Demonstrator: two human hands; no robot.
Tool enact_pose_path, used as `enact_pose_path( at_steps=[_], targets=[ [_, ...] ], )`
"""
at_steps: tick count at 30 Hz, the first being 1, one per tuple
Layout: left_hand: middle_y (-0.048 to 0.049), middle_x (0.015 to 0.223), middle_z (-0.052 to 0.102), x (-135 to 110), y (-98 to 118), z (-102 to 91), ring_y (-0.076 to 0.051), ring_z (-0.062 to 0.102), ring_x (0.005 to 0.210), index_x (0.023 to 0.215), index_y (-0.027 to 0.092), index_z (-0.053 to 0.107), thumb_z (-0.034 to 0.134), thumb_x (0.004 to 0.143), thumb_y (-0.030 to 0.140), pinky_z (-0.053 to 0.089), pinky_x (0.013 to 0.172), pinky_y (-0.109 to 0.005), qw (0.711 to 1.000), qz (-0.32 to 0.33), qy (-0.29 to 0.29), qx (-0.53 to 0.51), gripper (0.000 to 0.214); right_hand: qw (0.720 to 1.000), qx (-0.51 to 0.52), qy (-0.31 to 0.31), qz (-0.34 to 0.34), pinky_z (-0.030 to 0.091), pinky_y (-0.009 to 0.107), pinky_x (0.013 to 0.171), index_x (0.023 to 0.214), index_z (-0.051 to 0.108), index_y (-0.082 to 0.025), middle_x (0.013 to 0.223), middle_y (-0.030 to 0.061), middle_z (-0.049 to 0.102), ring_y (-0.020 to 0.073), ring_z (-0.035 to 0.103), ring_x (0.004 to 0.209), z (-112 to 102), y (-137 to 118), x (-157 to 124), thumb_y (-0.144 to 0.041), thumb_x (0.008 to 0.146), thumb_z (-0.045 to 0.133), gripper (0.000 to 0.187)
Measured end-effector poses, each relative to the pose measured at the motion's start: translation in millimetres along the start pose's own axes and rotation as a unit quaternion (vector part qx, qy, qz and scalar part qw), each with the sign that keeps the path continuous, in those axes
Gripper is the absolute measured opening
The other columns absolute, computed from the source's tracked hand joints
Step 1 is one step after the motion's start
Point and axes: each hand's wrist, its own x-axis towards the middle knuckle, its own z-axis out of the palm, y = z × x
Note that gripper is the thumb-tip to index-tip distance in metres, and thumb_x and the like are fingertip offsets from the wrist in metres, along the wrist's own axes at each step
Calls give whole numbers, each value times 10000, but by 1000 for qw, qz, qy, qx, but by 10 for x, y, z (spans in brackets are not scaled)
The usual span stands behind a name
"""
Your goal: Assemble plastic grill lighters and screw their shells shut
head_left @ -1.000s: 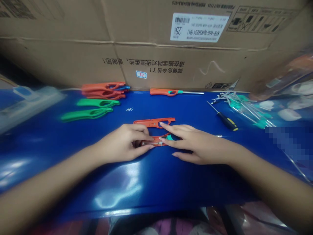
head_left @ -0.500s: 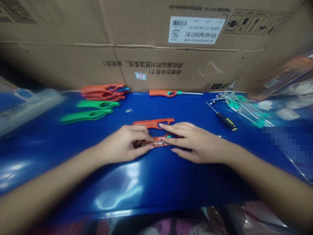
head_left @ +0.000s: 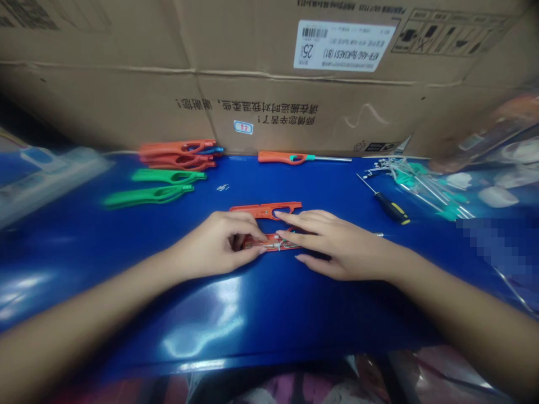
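An orange lighter housing half [head_left: 290, 246] lies on the table with its inside up, holding a clear tank, a white part and a bit of green. My left hand [head_left: 223, 241] is closed around its left end, thumb and fingertips pinched at the tank. Over its right part my right hand [head_left: 332, 241] lies with fingers stretched and apart, covering that end. One right fingertip reaches into the handle opening of a second orange housing half [head_left: 259, 211], just behind. The thumb sits apart, in front of the shell.
Orange housings [head_left: 174, 151] and green housings [head_left: 151, 195] lie back left. An assembled lighter [head_left: 286, 157] lies by the cardboard box [head_left: 252, 50]. To the right are a screwdriver [head_left: 391, 207] and metal tubes with green parts [head_left: 433, 188]. Small pins [head_left: 223, 187] lie mid-table.
My left fingers have shifted slightly at the housing's left end, and more of the clear tank shows. My right hand has barely moved. The view has tilted a little.
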Motion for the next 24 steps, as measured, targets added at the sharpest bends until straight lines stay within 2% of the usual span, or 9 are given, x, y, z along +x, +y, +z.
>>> enact_pose_path(
  at_steps=[3, 9, 14, 21, 24],
  targets=[
    [-26, 841, 710, 1, -1, 0, -83, 572, 602, 966, 193, 775, 665, 921, 250, 453, 571, -209, 1000, 1, 1, -4, 132, 1000, -18, 4, -1, 397, 508, 1127, 1408, 557, -182, 1574, 155, 434, 264, 483, 1381, 6, 14, 5, -255, 1004, 495, 415],
    [-20, 830, 705, -8, -18, 13, -84, 583, 616, 957, 198, 779, 680, 922, 265, 458, 586, -213, 1000, 4, 3, -9, 124, 999, -26, -22, -25, 387, 510, 1123, 1407, 569, -203, 1608, 155, 377, 269, 482, 1369, -8, 6, 12, -262, 1003, 496, 414],
    [-23, 831, 704, -10, -19, 20, -87, 585, 622, 961, 198, 782, 680, 923, 261, 464, 591, -215, 1000, 13, 6, -3, 126, 999, -29, -30, -15, 382, 522, 1129, 1433, 540, -222, 1626, 149, 344, 273, 477, 1381, -11, 11, 10, -269, 994, 517, 442],
    [-28, 863, 701, -16, -14, 11, -82, 576, 609, 1005, 188, 771, 666, 916, 232, 472, 586, -211, 999, 28, 19, 12, 145, 997, -8, 57, 42, 420, 485, 1109, 1380, 586, -208, 1464, 119, 572, 258, 531, 1334, -34, 34, -8, -232, 970, 553, 412],
    [-24, 891, 697, -32, -12, 6, -77, 561, 594, 1069, 195, 755, 668, 912, 236, 468, 577, -214, 998, 38, 43, 30, 184, 997, 3, 64, 42, 447, 463, 1071, 1329, 620, -205, 1334, 113, 653, 249, 582, 1243, -46, 59, -11, -222, 952, 570, 380]
  ],
)
